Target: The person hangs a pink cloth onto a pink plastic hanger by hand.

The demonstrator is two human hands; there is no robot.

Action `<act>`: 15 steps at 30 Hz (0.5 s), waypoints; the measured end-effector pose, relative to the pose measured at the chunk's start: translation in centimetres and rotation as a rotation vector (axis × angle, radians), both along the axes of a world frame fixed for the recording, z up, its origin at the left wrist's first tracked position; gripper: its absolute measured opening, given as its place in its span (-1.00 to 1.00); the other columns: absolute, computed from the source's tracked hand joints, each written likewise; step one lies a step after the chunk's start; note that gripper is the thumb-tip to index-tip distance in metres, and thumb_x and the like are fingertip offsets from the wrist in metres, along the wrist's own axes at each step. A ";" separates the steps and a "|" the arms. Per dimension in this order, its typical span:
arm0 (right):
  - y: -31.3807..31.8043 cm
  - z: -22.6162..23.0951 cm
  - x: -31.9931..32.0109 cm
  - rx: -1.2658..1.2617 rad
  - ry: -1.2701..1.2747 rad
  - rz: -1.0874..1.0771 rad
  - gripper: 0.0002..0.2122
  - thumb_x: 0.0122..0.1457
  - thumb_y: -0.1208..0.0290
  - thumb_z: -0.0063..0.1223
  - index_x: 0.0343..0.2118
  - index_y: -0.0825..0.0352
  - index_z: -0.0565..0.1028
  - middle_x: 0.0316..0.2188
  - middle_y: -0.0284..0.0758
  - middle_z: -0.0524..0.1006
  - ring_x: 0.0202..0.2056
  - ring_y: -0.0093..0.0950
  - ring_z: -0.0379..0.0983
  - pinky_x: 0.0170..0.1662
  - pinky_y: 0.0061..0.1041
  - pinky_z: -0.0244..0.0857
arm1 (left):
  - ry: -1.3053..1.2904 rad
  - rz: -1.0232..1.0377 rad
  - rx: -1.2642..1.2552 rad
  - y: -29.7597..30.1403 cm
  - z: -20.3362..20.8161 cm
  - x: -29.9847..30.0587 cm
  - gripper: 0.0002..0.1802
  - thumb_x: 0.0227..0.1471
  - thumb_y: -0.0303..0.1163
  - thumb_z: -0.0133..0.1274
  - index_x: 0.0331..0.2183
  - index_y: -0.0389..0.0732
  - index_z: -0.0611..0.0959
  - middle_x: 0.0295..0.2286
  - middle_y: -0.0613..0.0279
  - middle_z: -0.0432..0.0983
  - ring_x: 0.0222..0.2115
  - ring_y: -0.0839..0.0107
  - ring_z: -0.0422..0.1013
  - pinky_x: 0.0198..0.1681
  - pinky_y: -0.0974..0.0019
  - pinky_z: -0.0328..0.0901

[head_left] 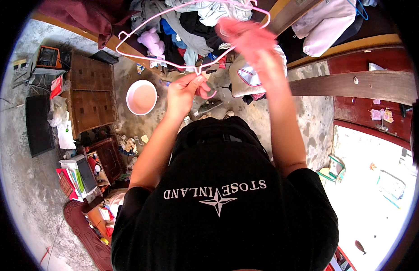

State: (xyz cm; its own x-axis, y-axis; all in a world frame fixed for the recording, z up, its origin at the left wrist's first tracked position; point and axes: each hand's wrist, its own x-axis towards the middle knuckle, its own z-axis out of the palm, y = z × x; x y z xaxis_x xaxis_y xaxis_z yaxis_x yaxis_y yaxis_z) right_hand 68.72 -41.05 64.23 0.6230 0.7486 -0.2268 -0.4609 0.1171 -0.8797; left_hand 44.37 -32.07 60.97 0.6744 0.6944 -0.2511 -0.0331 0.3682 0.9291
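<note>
My left hand (pixel 187 92) grips a pink clothes hanger (pixel 173 65) at its neck, thumb and fingers closed around the base of the hook. The hanger's wide frame points away from me, over a heap of clothes (pixel 191 38). Smeared by motion, my right hand (pixel 249 38) is beside the hanger's right side; whether it touches the frame, I cannot tell. Below that hand lies a cream-coloured cloth item (pixel 243 83) with a dark-edged patch. A pink plush toy (pixel 151 43) rests at the left of the heap.
A white bucket (pixel 129 94) with cloudy pinkish contents stands on the floor at left, near a brown wooden cabinet (pixel 93 97). A wooden beam (pixel 326 89) juts in from the right. Pale pink clothing (pixel 324 27) is at the far right. A green-framed chair (pixel 338 169) stands outside the doorway.
</note>
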 end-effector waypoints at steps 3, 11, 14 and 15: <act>0.9 -1.7 -6.8 0.022 -0.155 0.321 -0.65 0.12 0.50 0.13 0.00 0.38 0.48 -0.32 -0.36 0.58 -0.31 -0.52 0.50 -0.25 -0.45 0.43 | 0.008 0.082 0.136 -0.1 1.0 1.8 -0.79 0.25 -0.46 0.02 -0.34 -0.40 0.67 -0.50 0.18 0.61 -0.56 0.49 0.47 -0.43 0.40 0.40; 0.7 -2.8 -5.1 0.073 0.138 0.134 -0.62 0.18 0.50 0.10 0.08 0.33 0.41 -0.03 -0.31 0.54 -0.03 -0.45 0.50 0.02 -0.40 0.40 | 0.082 -0.002 0.093 0.9 0.9 0.1 -0.78 0.25 -0.42 0.06 -0.30 -0.39 0.68 -0.51 0.20 0.61 -0.56 0.53 0.45 -0.45 0.43 0.38; -0.2 -1.2 -0.1 0.124 0.134 0.001 -0.64 0.26 0.40 0.07 0.10 0.32 0.40 -0.01 -0.28 0.55 -0.04 -0.41 0.53 -0.02 -0.32 0.44 | 0.100 -0.017 0.110 0.9 0.3 -1.3 -0.76 0.24 -0.37 0.09 -0.29 -0.39 0.68 -0.51 0.20 0.61 -0.56 0.55 0.45 -0.45 0.45 0.36; 0.0 -0.3 0.8 0.118 0.095 0.032 -0.64 0.26 0.39 0.07 0.10 0.31 0.41 -0.01 -0.26 0.55 -0.03 -0.39 0.53 -0.04 -0.30 0.44 | 0.130 -0.034 0.129 0.9 0.5 -1.6 -0.77 0.23 -0.38 0.10 -0.31 -0.39 0.68 -0.51 0.21 0.61 -0.57 0.55 0.44 -0.45 0.44 0.36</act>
State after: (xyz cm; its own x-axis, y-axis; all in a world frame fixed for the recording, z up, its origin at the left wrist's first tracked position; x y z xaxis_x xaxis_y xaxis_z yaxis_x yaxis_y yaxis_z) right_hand 69.55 -41.09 63.93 0.5784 0.7926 -0.1926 -0.5468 0.2015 -0.8127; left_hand 42.74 -31.19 61.45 0.6658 0.7035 -0.2484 0.1013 0.2445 0.9643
